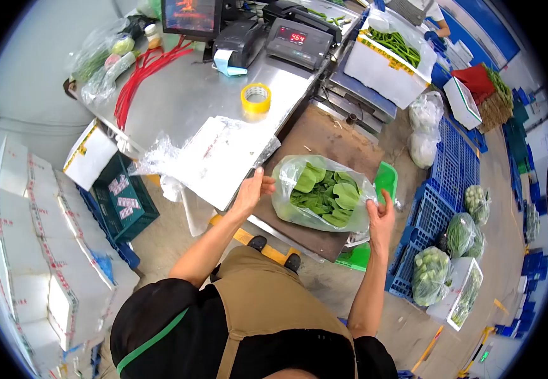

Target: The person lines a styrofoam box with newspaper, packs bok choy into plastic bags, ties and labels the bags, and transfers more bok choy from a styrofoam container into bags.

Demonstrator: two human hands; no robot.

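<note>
A clear plastic bag (pixel 278 201) with its mouth spread wide lies on a brown board, full of green leafy vegetables (pixel 328 192). At the bag's left edge is my left hand (pixel 252 191), thumb apart from the loosely curled fingers, with nothing visible in it. My right hand (pixel 381 220) pinches the bag's rim on the right side. Left of the bag, a white sheet or board (pixel 217 161) partly covered with clear film lies on the metal table (pixel 179 88). A roll of yellow tape (pixel 255 98) rests beyond it.
A weighing display (pixel 299 43) with red digits and a label printer (pixel 239 44) stand on the table. Ahead right is a foam box of green beans (pixel 391 60). Blue pallets (pixel 454 164) and bagged vegetables (pixel 431 275) are to the right; stacked white boxes (pixel 40 221) stand left.
</note>
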